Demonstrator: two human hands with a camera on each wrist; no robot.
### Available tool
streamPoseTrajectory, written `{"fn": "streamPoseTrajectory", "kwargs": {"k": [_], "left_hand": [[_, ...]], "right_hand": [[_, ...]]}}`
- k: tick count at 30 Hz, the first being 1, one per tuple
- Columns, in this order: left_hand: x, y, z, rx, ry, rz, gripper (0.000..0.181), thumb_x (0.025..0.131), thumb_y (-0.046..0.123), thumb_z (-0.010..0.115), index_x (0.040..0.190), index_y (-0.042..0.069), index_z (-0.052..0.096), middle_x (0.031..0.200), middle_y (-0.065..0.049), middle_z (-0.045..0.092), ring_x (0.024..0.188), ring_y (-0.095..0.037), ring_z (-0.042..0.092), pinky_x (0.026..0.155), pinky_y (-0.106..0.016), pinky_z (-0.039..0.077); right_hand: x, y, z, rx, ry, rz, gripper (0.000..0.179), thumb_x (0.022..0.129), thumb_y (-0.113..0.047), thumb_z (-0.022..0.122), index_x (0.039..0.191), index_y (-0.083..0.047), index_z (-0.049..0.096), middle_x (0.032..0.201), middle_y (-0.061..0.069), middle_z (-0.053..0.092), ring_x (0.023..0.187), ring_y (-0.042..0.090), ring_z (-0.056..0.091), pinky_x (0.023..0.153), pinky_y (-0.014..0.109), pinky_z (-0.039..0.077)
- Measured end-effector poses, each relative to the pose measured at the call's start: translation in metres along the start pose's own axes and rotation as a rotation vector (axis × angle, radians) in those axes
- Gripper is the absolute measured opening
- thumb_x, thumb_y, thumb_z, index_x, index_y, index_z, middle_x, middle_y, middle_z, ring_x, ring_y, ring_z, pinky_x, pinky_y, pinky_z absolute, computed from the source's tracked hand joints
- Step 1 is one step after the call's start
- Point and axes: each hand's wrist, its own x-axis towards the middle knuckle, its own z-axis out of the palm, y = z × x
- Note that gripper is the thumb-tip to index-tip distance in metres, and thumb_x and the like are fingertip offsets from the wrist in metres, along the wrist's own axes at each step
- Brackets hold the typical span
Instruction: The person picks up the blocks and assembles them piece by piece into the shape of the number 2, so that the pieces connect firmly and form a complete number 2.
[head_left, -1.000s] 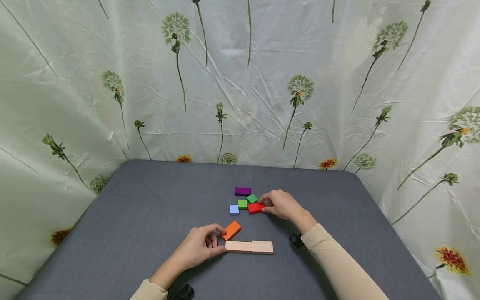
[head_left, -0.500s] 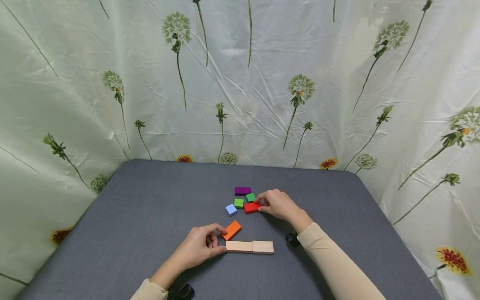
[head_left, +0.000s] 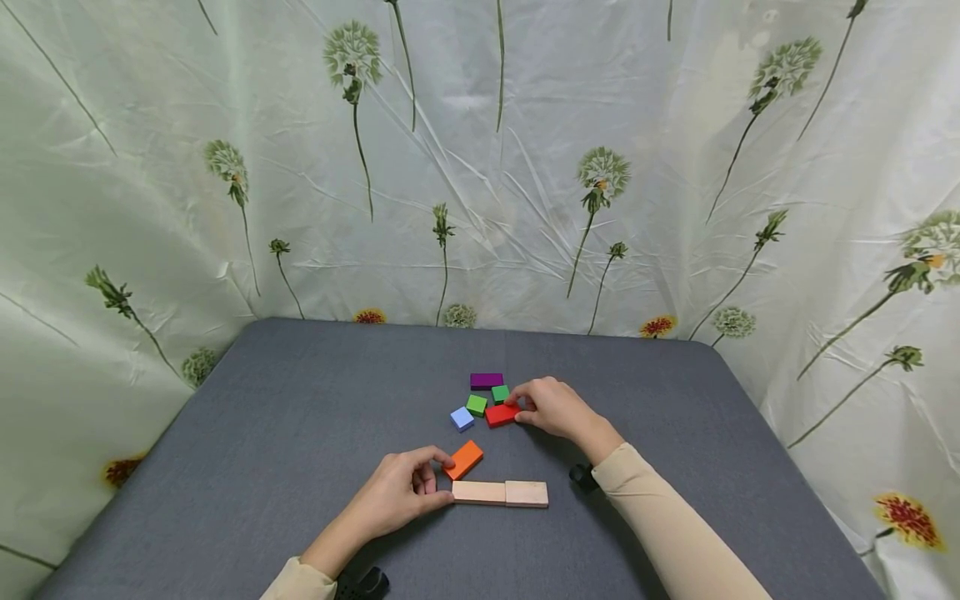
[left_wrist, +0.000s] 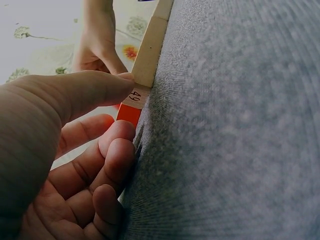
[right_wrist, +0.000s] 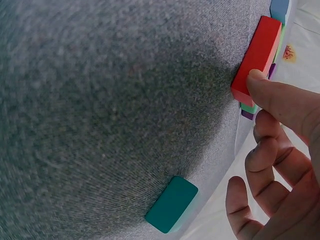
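My right hand (head_left: 558,408) pinches the red block (head_left: 502,415) at its right end; the right wrist view shows the thumb along the near side. Close against the red block lie a light green block (head_left: 476,406) and a dark green one (head_left: 500,394). A light blue block (head_left: 462,419) sits just left of them. Nearer the front, my left hand (head_left: 401,492) rests its index finger on an orange block (head_left: 464,460). Its thumb touches the left end of a pale wooden block (head_left: 478,493), and the other fingers are loosely curled.
A second wooden block (head_left: 527,494) continues the row to the right. Behind the green blocks lies a purple block (head_left: 487,381). In the right wrist view a teal block (right_wrist: 172,204) lies apart, hidden in the head view. A flowered curtain (head_left: 480,167) hangs behind the grey table (head_left: 300,400).
My right hand has moved left with the red block. The light green and blue blocks have shifted left and turned; the dark green one has turned too. The left hand has stayed put.
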Motion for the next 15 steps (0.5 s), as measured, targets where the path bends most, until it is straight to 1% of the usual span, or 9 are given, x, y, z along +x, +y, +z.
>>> {"fn": "streamPoseTrajectory", "kwargs": {"k": [9,15], "left_hand": [[0.0000,0.0005,-0.0001,-0.002,-0.002,-0.003,0.032,0.089,0.021,0.090,0.116,0.019,0.073,0.077,0.010,0.060,0.063,-0.001,0.051,0.056,-0.020,0.043],[0.0001,0.0002,0.0002,0.001,-0.005,-0.008,0.032,0.089,0.021,0.090,0.117,0.019,0.073,0.077,0.010,0.060,0.063,-0.001,0.051,0.056,-0.020,0.043]], "right_hand": [[-0.0004,0.0000,0.0004,-0.013,0.006,-0.024,0.023,0.096,-0.016,0.082,0.119,-0.018,0.081,0.086,-0.001,0.068,0.074,0.013,0.054,0.068,0.031,0.046],[-0.0019,-0.0006,0.0004,-0.001,-0.002,-0.055,0.023,0.096,-0.014,0.082,0.119,-0.017,0.081,0.088,0.000,0.070,0.075,0.013,0.054,0.069,0.032,0.046]]}}
